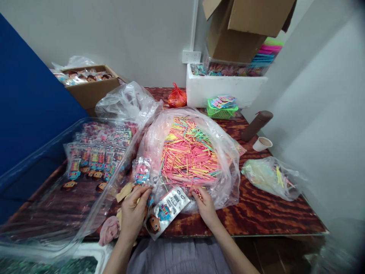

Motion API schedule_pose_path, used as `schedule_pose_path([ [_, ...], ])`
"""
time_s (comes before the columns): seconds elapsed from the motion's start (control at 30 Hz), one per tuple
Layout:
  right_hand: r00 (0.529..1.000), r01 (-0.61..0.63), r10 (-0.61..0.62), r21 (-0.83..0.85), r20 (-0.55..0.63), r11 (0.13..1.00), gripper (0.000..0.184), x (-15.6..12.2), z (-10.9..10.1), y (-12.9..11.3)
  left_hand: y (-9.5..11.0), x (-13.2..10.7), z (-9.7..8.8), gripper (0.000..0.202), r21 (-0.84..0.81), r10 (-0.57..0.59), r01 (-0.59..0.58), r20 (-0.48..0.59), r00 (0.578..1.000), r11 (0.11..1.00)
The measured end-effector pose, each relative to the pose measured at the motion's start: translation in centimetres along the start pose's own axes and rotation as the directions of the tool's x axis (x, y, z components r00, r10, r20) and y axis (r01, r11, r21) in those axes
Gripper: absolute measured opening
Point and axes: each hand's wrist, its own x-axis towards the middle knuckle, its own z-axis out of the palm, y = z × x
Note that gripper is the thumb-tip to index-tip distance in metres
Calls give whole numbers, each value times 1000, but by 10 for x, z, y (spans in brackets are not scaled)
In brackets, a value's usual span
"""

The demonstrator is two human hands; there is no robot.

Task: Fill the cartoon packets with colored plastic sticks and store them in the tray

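Note:
My left hand (133,213) is curled round a stack of small printed cartoon packets at the table's front edge. One such packet (164,213) lies flat between my hands, its cartoon face toward me. My right hand (203,203) is closed in a pinch on a few thin coloured sticks at the mouth of a big clear bag (228,152). That bag holds a heap of pink, yellow and green sticks (186,152). A filled packet (142,171) stands just left of the bag's mouth.
A clear bin (34,163) at left holds several filled packets (94,156). A small bag of sticks (270,177), a paper cup (262,144) and a brown bottle (256,125) sit at right. Behind are a white foam box (225,89), green basket (221,111), orange bag (176,97) and cardboard boxes (88,91).

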Motion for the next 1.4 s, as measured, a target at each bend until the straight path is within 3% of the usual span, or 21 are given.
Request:
schedule_pose_path([
  [0.2, 1000, -11, 11, -21, -9, 1000, 18, 0, 1, -1, 14, 4, 3, 24, -28, 43, -41, 57, 997, 999],
  [0.4, 1000, 13, -13, 2, -14, 1000, 21, 0, 1, -8, 13, 3, 9, 26, -54, -1, 4, 57, 998, 999],
  [0.63, 999, 49, -49, -62, -4, 997, 24, 0, -1, -10, 22, 1, 14, 28, -24, 57, -54, 109, 992, 998],
  [0.93, 999, -15, 13, 79, 35, 997, 24, 7, -10, -34, 30, 6, 17, 26, -22, 118, -116, 182, 976, 993],
  [1.4, 997, -9, 3, 81, 72, 997, 23, 8, -9, -40, 26, 4, 20, 26, -13, 114, -114, 229, 967, 993],
])
